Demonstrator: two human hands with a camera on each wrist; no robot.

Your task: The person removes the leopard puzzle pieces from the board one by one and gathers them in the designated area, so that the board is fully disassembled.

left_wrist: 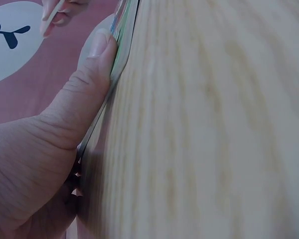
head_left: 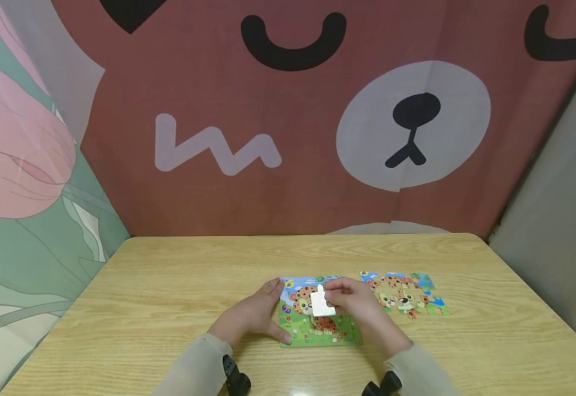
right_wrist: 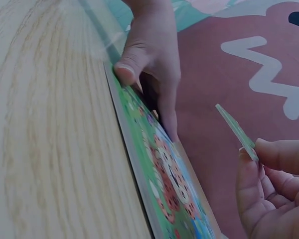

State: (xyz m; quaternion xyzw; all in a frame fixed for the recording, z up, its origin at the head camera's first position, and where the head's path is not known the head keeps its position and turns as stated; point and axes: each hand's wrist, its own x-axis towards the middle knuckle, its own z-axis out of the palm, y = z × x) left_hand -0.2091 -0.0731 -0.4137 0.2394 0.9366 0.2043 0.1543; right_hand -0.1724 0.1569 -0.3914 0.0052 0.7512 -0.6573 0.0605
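Note:
A jigsaw puzzle board [head_left: 300, 336] with a spotted cartoon leopard on green grass lies flat on the wooden table. My left hand [head_left: 253, 316] is spread along its left side, thumb on the near-left corner and fingers at the far-left corner. In the left wrist view, the left thumb [left_wrist: 97, 59] presses the board's edge. Above the board, my right hand [head_left: 357, 302] pinches a puzzle piece [head_left: 321, 303] between thumb and fingertips. The piece's white back faces the head camera; a green printed side shows on the piece [right_wrist: 237, 130] in the right wrist view.
Right of the board lie several joined puzzle pieces [head_left: 397, 291] showing a leopard's face, with uneven edges. The wooden table [head_left: 169, 297] runs back to a brown wall hanging [head_left: 308, 203] with a cartoon bear face. Dark wrist cameras [head_left: 237, 379] are strapped over both sleeves.

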